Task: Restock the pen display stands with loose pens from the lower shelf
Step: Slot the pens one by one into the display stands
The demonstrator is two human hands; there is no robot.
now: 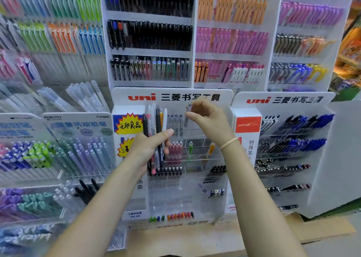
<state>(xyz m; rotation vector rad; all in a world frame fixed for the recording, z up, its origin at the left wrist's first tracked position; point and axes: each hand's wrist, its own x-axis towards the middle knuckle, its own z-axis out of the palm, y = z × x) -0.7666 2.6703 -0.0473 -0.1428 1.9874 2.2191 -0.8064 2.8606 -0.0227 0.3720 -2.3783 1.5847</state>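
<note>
Stationery racks lined wall | left hand [150,149] gripped pen bundle [155,137] beside uni stand [187,159] | right hand [205,117] pinched one pen [188,110] above top row | advice: seat tip-down, aligned with slot.

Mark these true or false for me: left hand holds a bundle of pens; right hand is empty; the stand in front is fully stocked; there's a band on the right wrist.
1. The left hand holds a bundle of pens: true.
2. The right hand is empty: false, it pinches a single pen at the stand's top row.
3. The clear stand is fully stocked: false, several slots stand empty.
4. A band circles the right wrist: true.
</note>
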